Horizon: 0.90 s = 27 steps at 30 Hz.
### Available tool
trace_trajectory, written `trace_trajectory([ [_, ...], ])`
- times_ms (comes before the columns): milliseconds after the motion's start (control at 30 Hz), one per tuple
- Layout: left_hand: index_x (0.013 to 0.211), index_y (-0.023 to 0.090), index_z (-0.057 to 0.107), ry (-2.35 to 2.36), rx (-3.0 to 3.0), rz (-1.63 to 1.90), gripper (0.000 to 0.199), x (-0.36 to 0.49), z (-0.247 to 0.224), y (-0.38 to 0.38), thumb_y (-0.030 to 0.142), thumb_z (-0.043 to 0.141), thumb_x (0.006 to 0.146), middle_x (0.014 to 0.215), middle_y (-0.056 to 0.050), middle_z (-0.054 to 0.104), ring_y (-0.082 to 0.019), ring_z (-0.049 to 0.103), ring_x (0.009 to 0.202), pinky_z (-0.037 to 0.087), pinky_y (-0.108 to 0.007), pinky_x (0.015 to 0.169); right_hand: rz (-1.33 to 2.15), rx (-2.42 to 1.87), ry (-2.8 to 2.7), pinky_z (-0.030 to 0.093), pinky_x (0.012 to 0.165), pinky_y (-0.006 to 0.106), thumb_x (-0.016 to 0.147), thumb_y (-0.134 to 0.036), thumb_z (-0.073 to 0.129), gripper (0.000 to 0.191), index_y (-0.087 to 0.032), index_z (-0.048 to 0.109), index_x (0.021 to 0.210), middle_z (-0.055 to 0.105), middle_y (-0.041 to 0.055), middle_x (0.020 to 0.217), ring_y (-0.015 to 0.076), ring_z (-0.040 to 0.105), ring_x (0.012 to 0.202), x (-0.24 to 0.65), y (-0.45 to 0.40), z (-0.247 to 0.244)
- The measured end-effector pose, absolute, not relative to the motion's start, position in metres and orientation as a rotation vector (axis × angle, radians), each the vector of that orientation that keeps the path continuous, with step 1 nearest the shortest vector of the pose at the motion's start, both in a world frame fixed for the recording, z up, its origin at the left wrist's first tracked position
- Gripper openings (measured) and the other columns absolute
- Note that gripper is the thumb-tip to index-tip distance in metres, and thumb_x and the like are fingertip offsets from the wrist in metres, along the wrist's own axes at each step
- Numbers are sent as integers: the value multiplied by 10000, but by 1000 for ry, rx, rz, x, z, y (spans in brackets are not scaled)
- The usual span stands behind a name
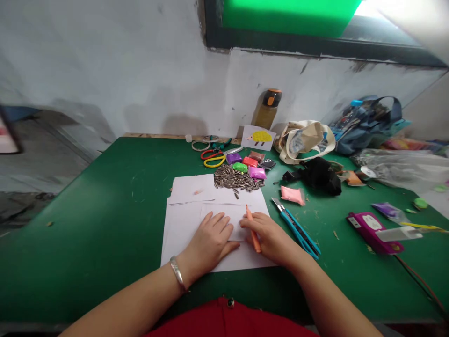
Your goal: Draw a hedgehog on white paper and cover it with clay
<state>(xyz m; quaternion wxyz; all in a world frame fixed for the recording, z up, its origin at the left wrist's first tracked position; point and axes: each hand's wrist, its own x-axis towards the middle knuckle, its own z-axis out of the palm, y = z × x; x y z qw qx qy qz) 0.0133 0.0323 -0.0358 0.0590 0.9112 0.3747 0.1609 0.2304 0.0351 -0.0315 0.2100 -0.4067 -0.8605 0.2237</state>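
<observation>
My left hand [210, 241] lies flat with its fingers spread on white paper [182, 229], and a silver bracelet [177, 273] circles that wrist. In my right hand [268, 236] is an orange marker [253, 230], its upper end pointing away from me. The right hand rests on the paper's right part. A smaller white sheet [206, 210] lies partly beneath my hands. Just beyond the sheets is a pile of striped seeds [235, 178], with coloured clay packets [240, 167] along its far side.
Scissors [214, 161] lie behind the seeds. A card with a yellow hedgehog [261, 136] leans near a bottle [268, 110]. Right of the paper are a blue cutter [298, 229], pink packet [292, 194], black cloth [321, 175] and purple device [373, 231]. Bags stand at the back right.
</observation>
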Motion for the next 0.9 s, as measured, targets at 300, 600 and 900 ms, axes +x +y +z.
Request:
trace_trajectory([
  [300,1067,143,574,1176,2765,407,235,17,-37,32,309,532,906,1162,-132,607,-313,509,1163,348,-543,1005,644,-1167,-2457,431,834,375,748,-150,657,345,-200,568,1078,628,89,1023,241,540,976,230,33,-27],
  [600,1036,137,578,1174,2747,447,205,15,-34,32,254,432,951,1054,-115,636,-278,541,1117,381,-509,984,585,-1077,-2574,403,813,351,696,-84,591,307,-199,576,980,629,59,923,217,544,909,218,39,-16],
  [900,918,162,623,1152,2515,755,235,10,-21,40,157,390,944,873,-65,670,-200,613,857,434,-417,897,765,-1241,-1991,439,760,316,790,-142,589,171,-224,587,940,636,32,880,189,583,826,224,51,-23],
])
